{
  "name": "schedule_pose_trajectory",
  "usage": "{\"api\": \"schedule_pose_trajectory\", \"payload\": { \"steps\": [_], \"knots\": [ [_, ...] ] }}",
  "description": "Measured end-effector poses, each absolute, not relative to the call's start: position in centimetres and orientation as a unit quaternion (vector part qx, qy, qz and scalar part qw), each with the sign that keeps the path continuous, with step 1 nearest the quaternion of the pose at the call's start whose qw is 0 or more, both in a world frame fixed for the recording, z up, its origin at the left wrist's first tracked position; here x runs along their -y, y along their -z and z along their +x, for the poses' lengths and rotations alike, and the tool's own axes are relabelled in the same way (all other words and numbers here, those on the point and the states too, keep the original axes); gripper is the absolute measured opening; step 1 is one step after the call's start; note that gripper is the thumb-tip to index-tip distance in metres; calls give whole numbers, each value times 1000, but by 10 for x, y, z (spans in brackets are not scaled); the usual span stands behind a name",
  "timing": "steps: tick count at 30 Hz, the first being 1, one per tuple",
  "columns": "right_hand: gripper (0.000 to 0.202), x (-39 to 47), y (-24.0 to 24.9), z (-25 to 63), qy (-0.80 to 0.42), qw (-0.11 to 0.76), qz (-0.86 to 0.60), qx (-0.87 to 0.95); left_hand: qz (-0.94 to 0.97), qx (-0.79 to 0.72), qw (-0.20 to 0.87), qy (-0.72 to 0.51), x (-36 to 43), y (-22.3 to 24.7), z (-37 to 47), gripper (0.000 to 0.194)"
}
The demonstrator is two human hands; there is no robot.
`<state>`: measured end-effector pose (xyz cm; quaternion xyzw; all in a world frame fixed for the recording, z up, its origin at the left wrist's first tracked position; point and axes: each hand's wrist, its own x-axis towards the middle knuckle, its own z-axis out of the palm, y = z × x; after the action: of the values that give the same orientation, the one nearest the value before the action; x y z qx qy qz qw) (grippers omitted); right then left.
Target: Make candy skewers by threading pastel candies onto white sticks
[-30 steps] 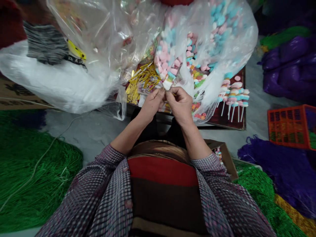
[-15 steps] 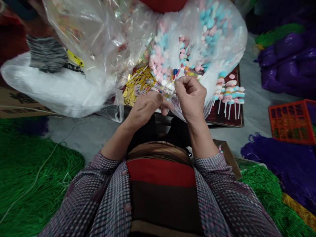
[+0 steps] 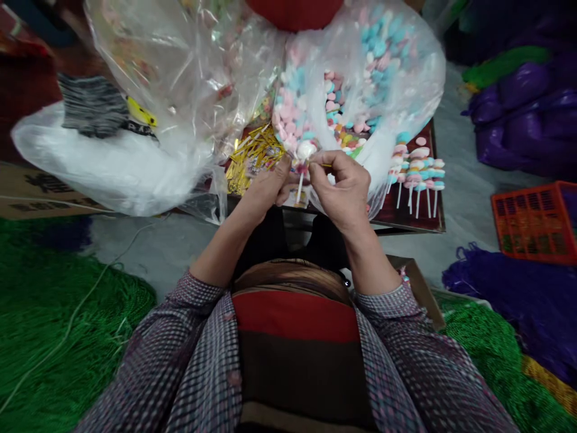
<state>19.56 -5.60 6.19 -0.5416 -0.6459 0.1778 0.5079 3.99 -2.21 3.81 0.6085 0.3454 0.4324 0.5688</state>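
By our right elbow, a cardboard box (image 3: 421, 300) holds something small and colourful. Ahead, our right hand (image 3: 343, 189) pinches a thin yellow strip beside the neck of a lollipop (image 3: 306, 150), which stands between our hands above the table edge. Our left hand (image 3: 265, 187) has its fingers bent against that neck; we cannot tell what they grip. Just beyond lie gold ties (image 3: 255, 153). Further on, a clear bag (image 3: 412, 72) bulges with pink, blue and white sweets, near candy sticks (image 3: 417, 168) on the table (image 3: 433, 222). Rightward, an orange crate (image 3: 527, 210) contains yellowish and green stuff.
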Motion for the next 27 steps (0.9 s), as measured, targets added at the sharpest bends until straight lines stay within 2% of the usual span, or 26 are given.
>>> {"api": "schedule_pose_trajectory", "payload": {
  "steps": [3, 6, 14, 17, 19, 22, 25, 27],
  "knots": [
    [13, 60, -61, 194, -204, 501, -542, 644, 560, -324, 627, -433, 16, -34, 43, 51],
    [15, 63, -58, 198, -267, 502, -547, 614, 567, -293, 631, -441, 14, -40, 40, 30],
    [30, 64, -46, 212, -472, 555, -498, 470, 659, -241, 540, -465, 27, -31, 40, 24],
    [37, 65, -37, 214, -493, 563, -484, 453, 725, -260, 446, -456, 28, -28, 44, 19],
    [38, 66, -33, 215, -471, 583, -478, 459, 745, -266, 424, -442, 31, -32, 45, 19],
    [33, 68, -32, 215, -381, 625, -480, 484, 721, -296, 499, -378, 40, -38, 46, 21],
    [26, 76, -43, 214, -299, 633, -460, 545, 627, -308, 649, -303, 47, -37, 52, 41],
    [18, 81, -51, 214, -260, 601, -426, 624, 554, -302, 712, -309, 47, -32, 58, 55]
  ]
}}
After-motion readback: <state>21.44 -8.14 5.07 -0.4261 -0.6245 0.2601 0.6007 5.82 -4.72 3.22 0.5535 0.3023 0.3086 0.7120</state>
